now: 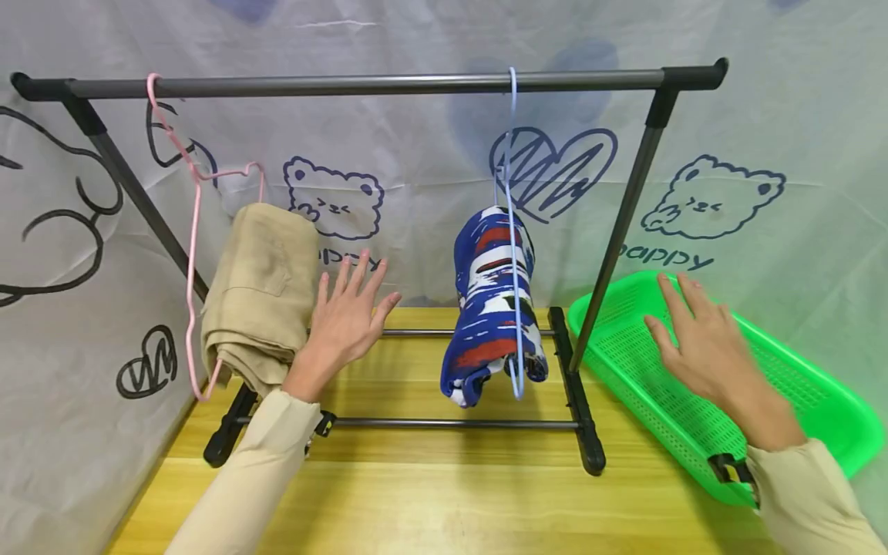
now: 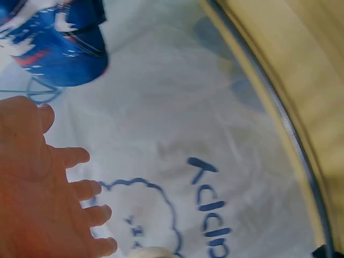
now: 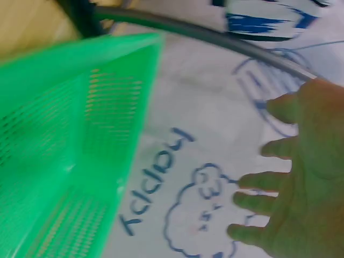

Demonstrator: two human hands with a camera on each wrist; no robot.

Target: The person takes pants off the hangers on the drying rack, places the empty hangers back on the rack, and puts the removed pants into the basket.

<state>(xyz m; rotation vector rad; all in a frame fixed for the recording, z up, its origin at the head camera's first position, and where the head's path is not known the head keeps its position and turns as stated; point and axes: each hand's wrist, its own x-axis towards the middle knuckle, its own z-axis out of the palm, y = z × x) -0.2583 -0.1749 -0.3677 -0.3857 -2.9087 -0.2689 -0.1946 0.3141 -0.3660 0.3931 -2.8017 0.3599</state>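
In the head view my left hand point(image 1: 347, 316) has its fingers spread beside the folded khaki trousers point(image 1: 267, 270), holding nothing. Those trousers hang on a pink hanger point(image 1: 193, 293) at the rack's left. Over the green basket point(image 1: 638, 385) hovers my right hand point(image 1: 711, 347), fingers apart and nothing in it. Between the hands, a folded blue, white and red patterned garment point(image 1: 489, 308) hangs on a light blue hanger point(image 1: 516, 270). Both wrist views show the left hand point(image 2: 48, 183) and right hand point(image 3: 301, 172) with straight fingers touching nothing.
A grey metal rack point(image 1: 388, 85) with black joints stands on the wooden table point(image 1: 416, 493). Its lower bars point(image 1: 444, 423) run near the tabletop. Behind it hangs a white cloth point(image 1: 409, 154) with drawn bears, hearts and lettering.
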